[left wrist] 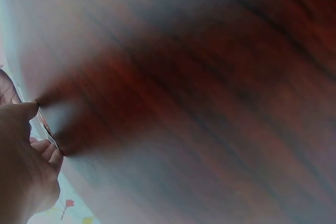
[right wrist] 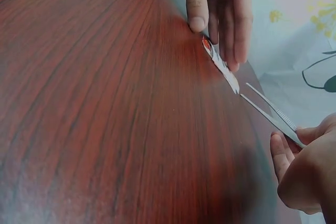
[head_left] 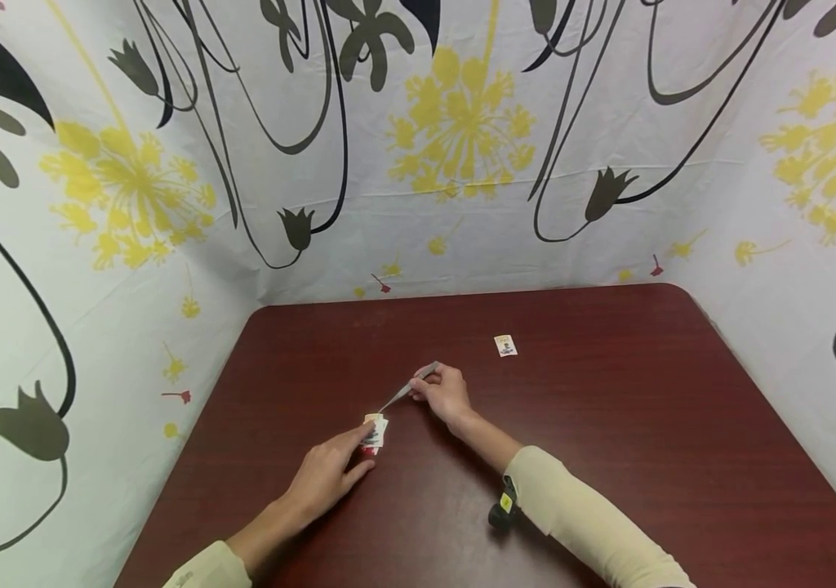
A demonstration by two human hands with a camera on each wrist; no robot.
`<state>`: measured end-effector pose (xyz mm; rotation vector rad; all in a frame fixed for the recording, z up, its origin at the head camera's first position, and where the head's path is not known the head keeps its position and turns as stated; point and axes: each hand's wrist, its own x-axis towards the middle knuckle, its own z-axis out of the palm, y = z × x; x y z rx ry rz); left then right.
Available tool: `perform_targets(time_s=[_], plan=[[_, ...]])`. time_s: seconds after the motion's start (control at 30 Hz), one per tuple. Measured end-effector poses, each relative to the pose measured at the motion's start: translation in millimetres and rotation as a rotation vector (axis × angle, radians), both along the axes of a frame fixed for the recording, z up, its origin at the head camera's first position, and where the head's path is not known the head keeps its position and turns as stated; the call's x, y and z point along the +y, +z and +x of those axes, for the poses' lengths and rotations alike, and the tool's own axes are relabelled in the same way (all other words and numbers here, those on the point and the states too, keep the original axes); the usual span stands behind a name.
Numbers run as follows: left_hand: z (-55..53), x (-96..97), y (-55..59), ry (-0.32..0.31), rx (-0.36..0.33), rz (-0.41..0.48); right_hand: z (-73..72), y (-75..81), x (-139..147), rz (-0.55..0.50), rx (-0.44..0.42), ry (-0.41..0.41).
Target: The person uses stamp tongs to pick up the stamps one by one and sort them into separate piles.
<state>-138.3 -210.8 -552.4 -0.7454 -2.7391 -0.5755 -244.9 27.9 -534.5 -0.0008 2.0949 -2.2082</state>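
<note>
From left to right there are one left hand, one pile of cards, one pair of tweezers, one right hand and one lone card. The left grip is loose, its straight fingers touching the pile on the surface. The right grip is clamped on the tweezers, whose two tips stand apart by the pile's far end. The surface's left edge runs well apart from the left fingers; broad room stretches between the right forearm and the right edge. Fingers cover part of the pile, so its cards cannot be counted. The near edge is cut off, and the left wrist view is blurred.
</note>
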Motion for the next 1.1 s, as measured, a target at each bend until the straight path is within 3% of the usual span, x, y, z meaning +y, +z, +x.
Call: perform_targets(time_s=[0.53,1.1], plan=[[0.2,0.3,0.5,0.001,-0.006,0.004,2.0,-2.9,-3.5,-0.033,-0.013,0.006],[0.7,1.6,2.0,-0.017,0.005,0.004,5.3,-2.0,4.1,0.006,-0.048,-0.011]])
